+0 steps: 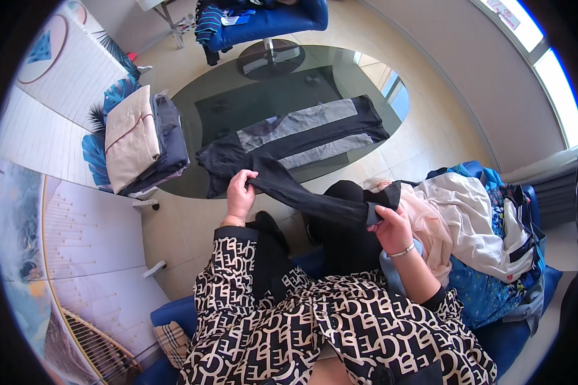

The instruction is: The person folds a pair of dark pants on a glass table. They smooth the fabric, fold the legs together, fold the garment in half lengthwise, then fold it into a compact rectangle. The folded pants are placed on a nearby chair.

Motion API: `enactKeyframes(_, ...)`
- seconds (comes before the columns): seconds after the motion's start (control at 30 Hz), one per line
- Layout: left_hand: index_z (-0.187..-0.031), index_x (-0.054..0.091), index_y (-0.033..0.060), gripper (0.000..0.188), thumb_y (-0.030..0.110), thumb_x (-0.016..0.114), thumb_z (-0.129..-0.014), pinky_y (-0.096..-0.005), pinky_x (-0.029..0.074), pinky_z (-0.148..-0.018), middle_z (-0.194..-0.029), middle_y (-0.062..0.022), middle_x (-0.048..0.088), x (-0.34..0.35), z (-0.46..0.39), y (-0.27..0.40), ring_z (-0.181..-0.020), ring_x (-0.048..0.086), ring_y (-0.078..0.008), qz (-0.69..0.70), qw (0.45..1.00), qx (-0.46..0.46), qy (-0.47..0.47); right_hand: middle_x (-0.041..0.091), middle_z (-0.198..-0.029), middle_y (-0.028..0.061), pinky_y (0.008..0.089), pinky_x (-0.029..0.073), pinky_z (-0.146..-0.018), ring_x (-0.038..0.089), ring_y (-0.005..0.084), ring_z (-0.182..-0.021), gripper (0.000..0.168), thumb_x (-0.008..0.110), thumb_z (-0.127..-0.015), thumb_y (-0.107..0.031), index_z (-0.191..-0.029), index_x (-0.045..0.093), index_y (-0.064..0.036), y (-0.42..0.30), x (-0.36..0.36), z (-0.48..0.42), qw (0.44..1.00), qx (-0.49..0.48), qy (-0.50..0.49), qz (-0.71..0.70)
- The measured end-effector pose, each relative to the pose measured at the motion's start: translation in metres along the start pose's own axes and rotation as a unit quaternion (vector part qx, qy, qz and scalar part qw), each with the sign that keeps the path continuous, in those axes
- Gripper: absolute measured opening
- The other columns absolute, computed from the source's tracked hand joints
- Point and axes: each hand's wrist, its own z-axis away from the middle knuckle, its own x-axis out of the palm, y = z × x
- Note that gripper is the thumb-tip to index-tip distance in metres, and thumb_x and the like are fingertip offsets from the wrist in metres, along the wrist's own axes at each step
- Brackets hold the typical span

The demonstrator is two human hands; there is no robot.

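Observation:
A black garment with grey patterned panels lies stretched over an oval glass table. One long black part of it, which looks like a sleeve or leg, reaches off the table's near edge towards me. My left hand pinches this part close to the table edge. With my right hand I grip its far end, where a greyish cuff or hem shows at my fingers. The fabric hangs slightly slack between both hands, above my dark-trousered legs.
Folded clothes with a beige piece on top are stacked left of the table. To my right, a heap of loose clothes covers a blue seat. Beyond the table, a blue chair carries more clothing. A checked item lies at lower left.

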Motion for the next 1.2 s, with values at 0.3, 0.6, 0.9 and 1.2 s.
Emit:
enactKeyframes(0.3,-0.106,0.069,0.0035,0.024,0.000,0.060,-0.084,-0.0340,0.053,-0.087,-0.106,-0.0118,0.072,0.000,0.002,-0.008,-0.102,0.070,-0.0281,-0.029,0.999,-0.018,-0.017,0.069,-0.105,0.0061,0.0266,0.054,-0.077,0.069,0.0201,-0.087,0.014,0.074,-0.085,0.001,-0.099,0.073,-0.003,-0.024,-0.017,-0.006,0.856,-0.198,0.026,0.477)
enactKeyframes(0.6,-0.110,0.068,0.0044,0.040,-0.005,0.061,-0.071,-0.0379,0.050,-0.099,-0.123,-0.0116,0.069,0.004,0.001,-0.006,-0.113,0.064,-0.0317,-0.054,0.998,0.016,-0.017,0.070,-0.101,0.0150,0.0399,0.052,-0.092,0.066,0.0307,-0.102,0.019,0.064,-0.082,0.012,-0.099,0.062,0.002,-0.056,0.009,0.008,0.745,-0.433,-0.088,0.500)
enactKeyframes(0.9,-0.103,0.072,0.0047,0.020,0.009,0.065,-0.086,-0.0435,0.045,-0.103,-0.117,-0.0110,0.070,0.010,0.002,-0.023,-0.117,0.061,-0.0314,-0.146,0.987,0.063,0.031,0.065,-0.100,0.0133,0.0394,0.049,-0.092,0.063,0.0258,-0.095,0.018,0.056,-0.087,0.010,-0.105,0.059,0.004,-0.069,0.012,0.002,0.796,-0.467,-0.113,0.368)
enactKeyframes(1.2,-0.100,0.063,0.0046,0.010,0.014,0.058,-0.099,-0.0381,0.053,-0.075,-0.095,-0.0139,0.070,-0.002,0.000,-0.016,-0.086,0.067,-0.0350,-0.016,0.995,-0.060,0.078,0.066,-0.097,0.0118,0.0287,0.050,-0.083,0.064,0.0191,-0.088,0.014,0.061,-0.087,0.005,-0.101,0.062,0.005,-0.079,-0.001,0.002,0.793,-0.411,-0.115,0.434)
